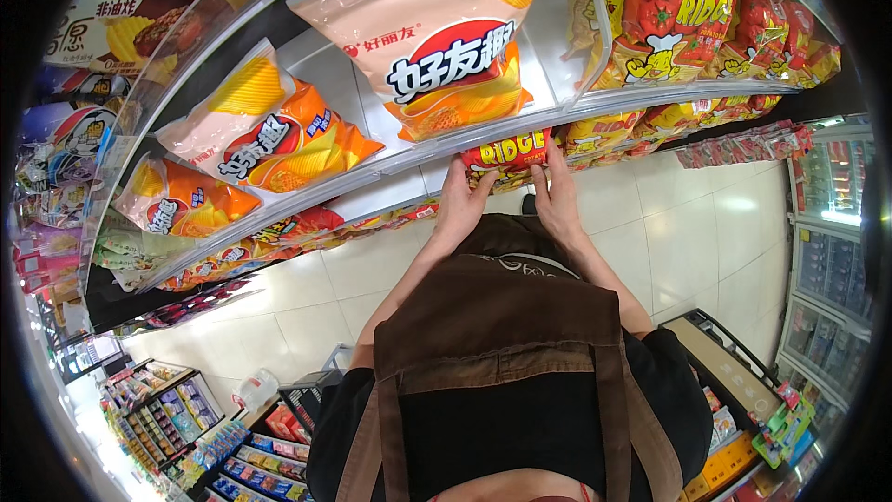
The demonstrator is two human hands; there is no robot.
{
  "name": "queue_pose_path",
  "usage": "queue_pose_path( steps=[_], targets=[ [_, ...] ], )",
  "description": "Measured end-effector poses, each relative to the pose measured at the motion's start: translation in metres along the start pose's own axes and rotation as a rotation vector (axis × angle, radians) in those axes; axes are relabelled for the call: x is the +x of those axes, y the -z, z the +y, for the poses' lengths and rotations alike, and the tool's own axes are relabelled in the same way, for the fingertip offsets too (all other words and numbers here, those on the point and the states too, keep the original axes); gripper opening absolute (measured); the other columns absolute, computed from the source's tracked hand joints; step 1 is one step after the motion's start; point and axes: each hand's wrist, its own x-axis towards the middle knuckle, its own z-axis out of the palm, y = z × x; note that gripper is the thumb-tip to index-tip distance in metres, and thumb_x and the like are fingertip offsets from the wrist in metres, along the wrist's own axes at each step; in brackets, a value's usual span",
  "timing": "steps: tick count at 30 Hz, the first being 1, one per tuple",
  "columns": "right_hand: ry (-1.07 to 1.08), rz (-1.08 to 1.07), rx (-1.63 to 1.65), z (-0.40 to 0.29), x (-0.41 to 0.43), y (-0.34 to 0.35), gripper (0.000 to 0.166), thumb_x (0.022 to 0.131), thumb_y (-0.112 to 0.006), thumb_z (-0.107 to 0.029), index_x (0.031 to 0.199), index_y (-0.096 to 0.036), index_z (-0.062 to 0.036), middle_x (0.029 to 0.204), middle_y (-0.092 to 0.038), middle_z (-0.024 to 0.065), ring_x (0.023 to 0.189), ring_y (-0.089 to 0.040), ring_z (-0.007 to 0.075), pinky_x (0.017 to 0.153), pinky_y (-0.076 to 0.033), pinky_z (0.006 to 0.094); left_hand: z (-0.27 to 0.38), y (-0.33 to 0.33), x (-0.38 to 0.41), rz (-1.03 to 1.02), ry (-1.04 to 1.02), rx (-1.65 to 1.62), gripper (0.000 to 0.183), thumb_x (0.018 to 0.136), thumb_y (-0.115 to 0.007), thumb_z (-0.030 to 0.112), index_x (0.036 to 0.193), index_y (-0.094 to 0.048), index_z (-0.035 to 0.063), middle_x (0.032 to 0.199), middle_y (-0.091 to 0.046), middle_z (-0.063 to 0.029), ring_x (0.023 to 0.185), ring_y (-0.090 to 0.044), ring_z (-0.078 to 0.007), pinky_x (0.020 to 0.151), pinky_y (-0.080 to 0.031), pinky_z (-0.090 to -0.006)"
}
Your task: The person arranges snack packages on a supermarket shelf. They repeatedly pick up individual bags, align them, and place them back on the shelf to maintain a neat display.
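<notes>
A red and yellow bag of potato chips [507, 153] is between my two hands, just below the clear front edge of the upper shelf. My left hand [465, 188] grips its left side, with the thumb across the front. On the right side, my right hand [555, 188] holds it with the fingers along the edge. The shelf lip hides the top of this bag. Directly above stands a large pink and orange chip bag [446, 49]. Similar red and yellow bags [603, 134] stand on the lower level, right of my right hand.
A clear shelf lip [418, 150] runs across in front of me. More pink and orange bags [272, 136] lean at the left, and tomato-print chip bags [679, 21] fill the upper right. Glass-door coolers [829, 251] line the right side. Stocked racks [272, 453] stand behind me.
</notes>
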Motion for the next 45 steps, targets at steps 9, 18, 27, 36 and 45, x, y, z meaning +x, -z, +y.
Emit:
queue_pose_path(
  steps=[9,18,27,36,45],
  targets=[
    [-0.041,-0.019,0.058,0.012,0.011,-0.011,0.042,0.1,-0.049,-0.01,0.138,-0.038,0.0057,0.132,-0.05,0.0272,0.122,-0.05,0.0426,0.103,-0.04,0.0427,-0.013,-0.004,0.012,0.047,-0.026,0.066,0.05,0.09,-0.07,0.021,0.126,-0.048,-0.0063,0.113,-0.059,-0.0273,0.106,-0.056,-0.0434,0.092,-0.045,-0.0443],
    [0.004,-0.019,0.027,0.024,0.01,-0.014,0.04,0.101,-0.049,-0.011,0.136,-0.038,0.0053,0.126,-0.052,0.0253,0.117,-0.053,0.0399,0.099,-0.042,0.0423,-0.02,-0.009,0.008,0.064,-0.035,0.185,0.048,0.09,-0.071,0.022,0.123,-0.049,-0.0066,0.114,-0.063,-0.0241,0.106,-0.062,-0.0338,0.092,-0.046,-0.0388],
    [-0.045,-0.053,0.096,0.039,0.006,-0.014,0.048,0.102,-0.049,-0.016,0.143,-0.034,0.0056,0.14,-0.046,0.0274,0.129,-0.046,0.0411,0.107,-0.038,0.0427,-0.019,-0.01,0.009,0.053,-0.065,0.212,0.054,0.09,-0.071,0.021,0.129,-0.045,-0.0062,0.118,-0.059,-0.0241,0.111,-0.059,-0.0337,0.096,-0.044,-0.0396],
    [-0.046,-0.002,0.018,0.041,0.0,-0.016,0.049,0.102,-0.05,-0.017,0.142,-0.037,0.007,0.14,-0.048,0.0269,0.13,-0.047,0.0403,0.106,-0.038,0.0418,-0.018,-0.003,0.004,-0.018,-0.005,0.155,0.064,0.084,-0.074,0.018,0.133,-0.041,-0.0074,0.131,-0.048,-0.0302,0.122,-0.046,-0.0459,0.104,-0.038,-0.0463],
    [-0.037,0.007,0.004,0.031,-0.01,-0.013,0.051,0.099,-0.052,-0.009,0.146,-0.035,0.0011,0.143,-0.045,0.0239,0.129,-0.048,0.038,0.106,-0.038,0.0419,-0.023,0.006,-0.001,-0.005,-0.022,0.213,0.075,0.082,-0.074,0.014,0.142,-0.033,-0.0063,0.14,-0.044,-0.0288,0.131,-0.042,-0.0441,0.111,-0.035,-0.0433]
  ],
)
